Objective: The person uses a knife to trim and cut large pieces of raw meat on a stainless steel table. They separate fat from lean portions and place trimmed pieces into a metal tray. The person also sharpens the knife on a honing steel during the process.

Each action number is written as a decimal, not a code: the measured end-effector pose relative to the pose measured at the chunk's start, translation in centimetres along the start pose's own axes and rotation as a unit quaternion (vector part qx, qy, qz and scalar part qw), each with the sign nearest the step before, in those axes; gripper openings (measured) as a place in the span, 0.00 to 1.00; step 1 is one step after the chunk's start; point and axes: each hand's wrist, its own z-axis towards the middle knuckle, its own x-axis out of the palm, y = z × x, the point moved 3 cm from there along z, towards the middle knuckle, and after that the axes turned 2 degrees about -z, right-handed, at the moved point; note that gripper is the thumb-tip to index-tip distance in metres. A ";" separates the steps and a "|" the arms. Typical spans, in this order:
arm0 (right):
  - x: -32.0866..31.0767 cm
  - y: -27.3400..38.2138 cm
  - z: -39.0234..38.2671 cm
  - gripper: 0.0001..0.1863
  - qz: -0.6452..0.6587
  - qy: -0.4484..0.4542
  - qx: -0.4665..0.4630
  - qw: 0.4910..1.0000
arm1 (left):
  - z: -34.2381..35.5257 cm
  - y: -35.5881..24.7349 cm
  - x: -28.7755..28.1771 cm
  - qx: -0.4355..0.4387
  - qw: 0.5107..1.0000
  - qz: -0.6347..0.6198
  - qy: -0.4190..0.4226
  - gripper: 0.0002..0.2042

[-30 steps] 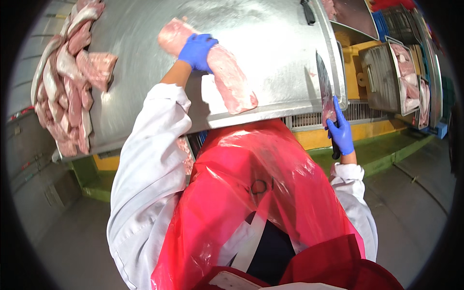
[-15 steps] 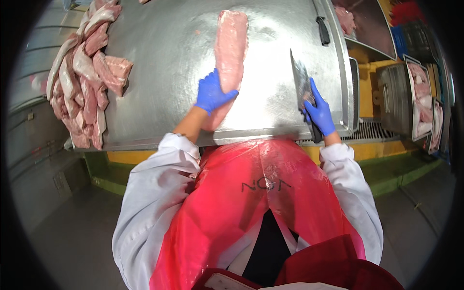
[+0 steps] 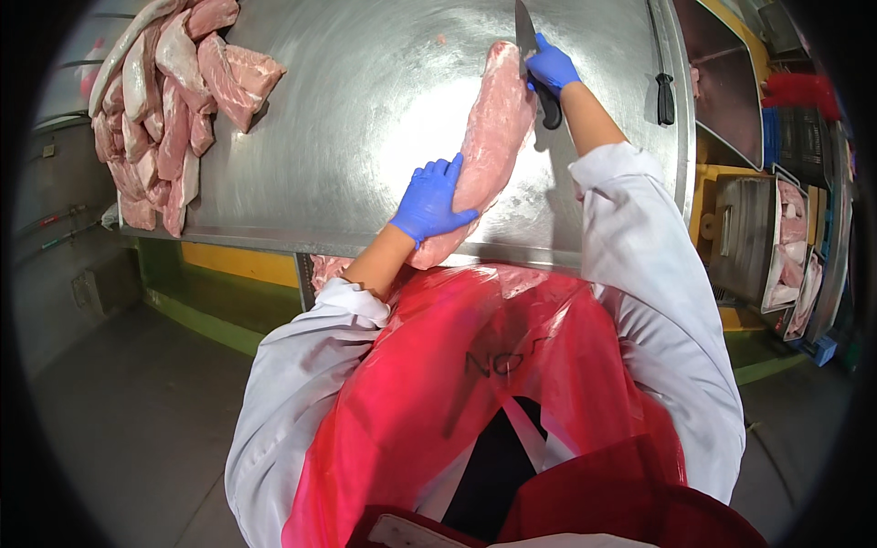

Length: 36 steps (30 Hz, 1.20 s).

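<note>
A long pink pork loin [image 3: 501,128] lies lengthwise on the metal table [image 3: 347,119], its near end by the table's front edge. My left hand [image 3: 429,203], in a blue glove, grips the loin near that end, the thumb across its top and the fingers along its left side. At the loin's far end, my right hand [image 3: 554,68], also gloved in blue, is closed round the black handle of a knife [image 3: 524,27]. The blade points away from me beside the loin's tip; whether its edge touches the meat I cannot tell.
Several cut meat pieces [image 3: 174,119] are heaped at the table's left. A sharpening steel [image 3: 665,100] with a black handle lies along the right edge. Beyond that edge stand a metal bin [image 3: 726,82] and trays of meat [image 3: 787,228]. More meat [image 3: 327,269] shows below the front edge.
My right hand has carried the knife leftward and away from me, from the table's right side to the loin's far end. The loin now slants more to the right, still under my left hand.
</note>
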 end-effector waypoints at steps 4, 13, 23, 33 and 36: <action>0.7 -1.5 -5.9 0.42 0.049 0.075 -0.003 0.996 | -3.4 4.2 -2.1 0.018 0.991 -0.077 -0.108 0.44; 1.0 -0.8 -13.3 0.40 0.166 0.148 0.066 0.973 | 0.8 12.3 -6.7 -0.014 0.941 -0.229 -0.247 0.19; -5.0 -4.8 -19.2 0.41 0.258 0.033 0.056 0.964 | 22.4 4.7 -6.7 -0.145 0.966 -0.112 -0.183 0.26; -1.6 -6.4 -14.4 0.40 0.207 -0.024 0.027 0.978 | 25.7 9.6 -5.3 -0.250 0.878 -0.404 -0.061 0.09; 1.6 -4.4 -8.4 0.41 0.169 -0.030 -0.073 0.983 | 25.2 11.3 -3.9 -0.231 0.838 -0.482 -0.108 0.07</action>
